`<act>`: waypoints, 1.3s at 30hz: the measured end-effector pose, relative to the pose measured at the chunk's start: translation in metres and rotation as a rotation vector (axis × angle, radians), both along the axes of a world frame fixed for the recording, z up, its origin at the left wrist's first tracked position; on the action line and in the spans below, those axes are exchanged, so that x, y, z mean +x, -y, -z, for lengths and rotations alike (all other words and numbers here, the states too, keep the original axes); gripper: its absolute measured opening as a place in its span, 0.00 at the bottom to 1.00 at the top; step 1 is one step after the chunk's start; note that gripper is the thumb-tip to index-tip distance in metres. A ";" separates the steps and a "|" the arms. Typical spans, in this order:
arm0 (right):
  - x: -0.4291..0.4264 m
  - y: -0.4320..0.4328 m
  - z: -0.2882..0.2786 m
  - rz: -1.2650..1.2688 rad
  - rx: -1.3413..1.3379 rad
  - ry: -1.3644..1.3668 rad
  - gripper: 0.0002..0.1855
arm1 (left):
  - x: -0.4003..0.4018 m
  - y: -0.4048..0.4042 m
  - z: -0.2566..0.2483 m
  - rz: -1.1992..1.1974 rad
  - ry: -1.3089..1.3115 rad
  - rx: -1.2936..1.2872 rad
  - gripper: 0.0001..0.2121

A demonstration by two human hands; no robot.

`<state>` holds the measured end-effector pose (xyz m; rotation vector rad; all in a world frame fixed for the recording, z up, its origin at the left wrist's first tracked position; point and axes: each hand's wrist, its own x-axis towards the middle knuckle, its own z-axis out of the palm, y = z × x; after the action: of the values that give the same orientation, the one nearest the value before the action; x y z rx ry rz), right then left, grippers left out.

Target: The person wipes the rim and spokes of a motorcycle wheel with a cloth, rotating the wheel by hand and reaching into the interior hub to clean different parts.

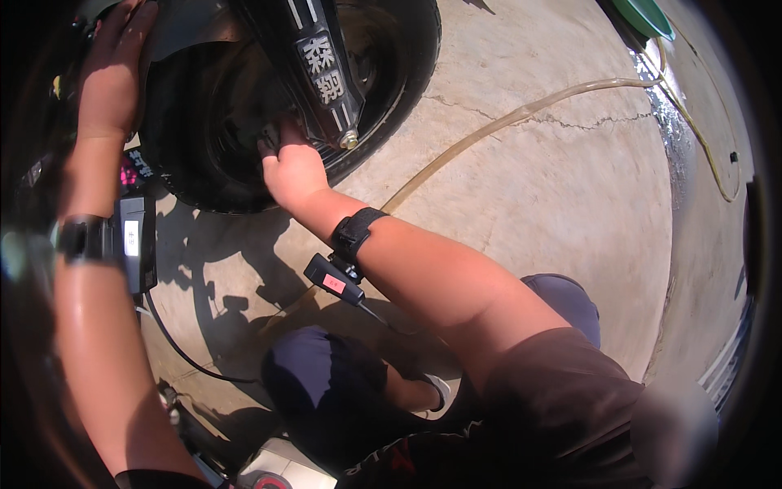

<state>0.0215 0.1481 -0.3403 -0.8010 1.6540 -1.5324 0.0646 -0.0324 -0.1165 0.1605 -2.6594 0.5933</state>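
Note:
A black rubber tyre (pixel 421 55) of a vehicle wheel stands on the concrete, with a black fork leg (pixel 324 73) bearing raised writing in front of it. My right hand (pixel 299 162) reaches in at the wheel hub below the fork leg; its fingertips are in shadow, and whether they grip anything is unclear. Near the fork's lower end is a metal axle nut (pixel 348 140). My left hand (pixel 116 79) lies with its fingers extended against a dark part of the vehicle at the upper left; its palm side is hidden. Strapped devices sit on both wrists.
A clear hose (pixel 476 137) runs across the cracked concrete floor (pixel 550 202). A green basin (pixel 647 18) stands at the upper right, near wet ground and a thin yellowish hose (pixel 702 140). By my knees, at the bottom, is a white box-like object (pixel 287 467) with a red ring.

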 end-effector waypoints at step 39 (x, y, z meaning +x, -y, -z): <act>0.008 0.011 0.018 -0.247 -0.092 -0.701 0.32 | -0.033 -0.067 0.012 -0.029 -0.536 1.246 0.13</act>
<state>0.0295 0.1373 -0.3581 -1.6638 1.8659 -1.2245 0.0312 0.0341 -0.1287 0.5889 -2.0978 -1.0195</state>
